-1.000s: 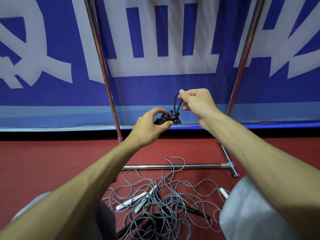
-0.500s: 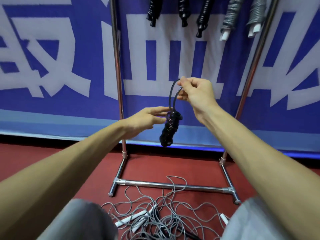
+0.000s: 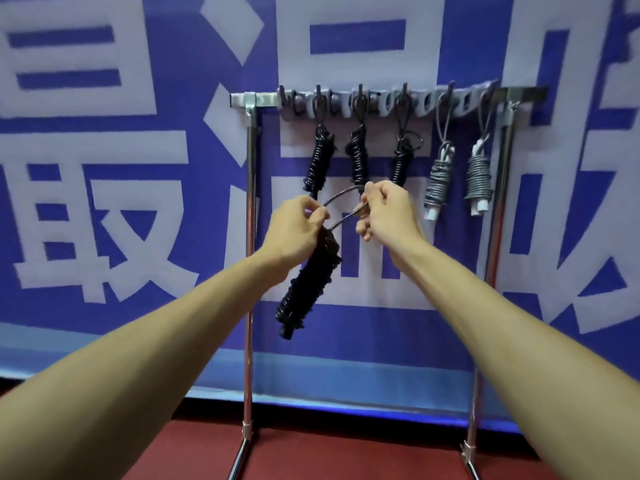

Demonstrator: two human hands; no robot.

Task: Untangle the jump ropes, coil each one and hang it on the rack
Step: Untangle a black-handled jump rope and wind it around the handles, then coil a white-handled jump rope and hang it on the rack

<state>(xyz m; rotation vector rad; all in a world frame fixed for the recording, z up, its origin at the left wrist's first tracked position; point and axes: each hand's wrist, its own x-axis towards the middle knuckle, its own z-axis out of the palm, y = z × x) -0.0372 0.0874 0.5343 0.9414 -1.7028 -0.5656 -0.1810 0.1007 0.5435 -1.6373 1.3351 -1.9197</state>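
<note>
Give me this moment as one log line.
step: hanging | left hand: holds black coil | right hand: pinches loop | rack: five hung coils

backdrop: blue banner (image 3: 138, 320), large white characters | floor: red (image 3: 346, 455), below banner

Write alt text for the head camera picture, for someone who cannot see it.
The left hand and right hand hold the loop of a coiled black jump rope spread between them before a metal rack. Three black coils and two grey coils hang from its hooks, against a blue banner.
</note>
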